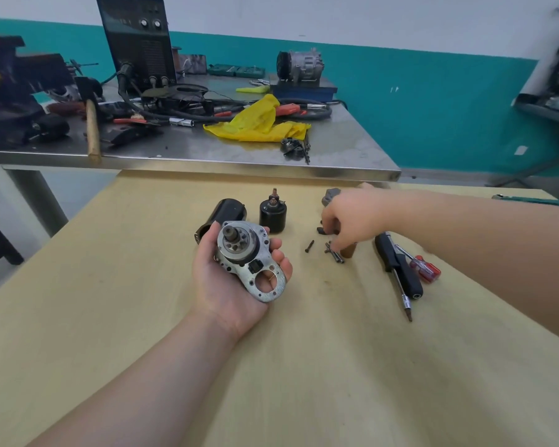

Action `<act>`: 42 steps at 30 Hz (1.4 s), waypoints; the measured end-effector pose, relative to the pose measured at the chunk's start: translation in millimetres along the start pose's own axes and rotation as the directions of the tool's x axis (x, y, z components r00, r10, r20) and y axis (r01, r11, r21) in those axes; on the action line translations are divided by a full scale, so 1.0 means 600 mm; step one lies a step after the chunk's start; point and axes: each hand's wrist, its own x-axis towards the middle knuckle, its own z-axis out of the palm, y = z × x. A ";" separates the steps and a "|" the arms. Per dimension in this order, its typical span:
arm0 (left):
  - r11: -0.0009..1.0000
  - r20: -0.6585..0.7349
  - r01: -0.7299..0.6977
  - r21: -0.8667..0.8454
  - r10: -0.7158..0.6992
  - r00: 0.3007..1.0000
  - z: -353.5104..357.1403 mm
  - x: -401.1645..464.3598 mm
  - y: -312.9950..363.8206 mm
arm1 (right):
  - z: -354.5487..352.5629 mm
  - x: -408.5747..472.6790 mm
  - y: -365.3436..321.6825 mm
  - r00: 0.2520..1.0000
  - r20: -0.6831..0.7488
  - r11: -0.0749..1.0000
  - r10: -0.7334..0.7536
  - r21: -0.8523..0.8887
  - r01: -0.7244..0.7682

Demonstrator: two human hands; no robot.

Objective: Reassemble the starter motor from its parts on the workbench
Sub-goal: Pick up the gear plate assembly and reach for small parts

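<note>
Your left hand [239, 279], palm up above the pale wooden surface [271, 366], cradles the silver metal starter end plate with its geared hub [250, 256]. To the plate's right, your right hand [352, 221] curls its fingers down onto a cluster of small dark bolts [333, 253]. You seem to be fetching fasteners; next, bring one to a plate hole.

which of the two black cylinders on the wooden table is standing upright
The shorter black cylinder, with a stud and terminals on top, stands upright. The longer black cylinder to its left lies on its side behind the left hand.
</note>
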 end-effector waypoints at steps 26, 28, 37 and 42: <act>1.000 0.012 0.013 0.013 -0.013 1.000 -0.010 0.010 0.001 | 0.032 -0.024 0.011 0.992 0.045 0.993 0.119 -0.026 -0.118; 1.000 0.016 0.021 0.008 -0.021 1.000 -0.010 0.011 0.001 | 0.037 -0.021 0.010 0.991 0.056 0.991 0.121 -0.065 -0.118; 1.000 0.032 0.023 0.000 -0.023 0.999 -0.014 0.012 0.000 | 0.044 -0.008 0.013 0.989 0.049 0.989 0.141 -0.046 -0.139; 1.000 0.031 0.020 0.013 -0.020 0.999 -0.016 0.012 0.000 | 0.047 -0.006 0.015 0.986 0.046 0.985 0.157 0.069 -0.160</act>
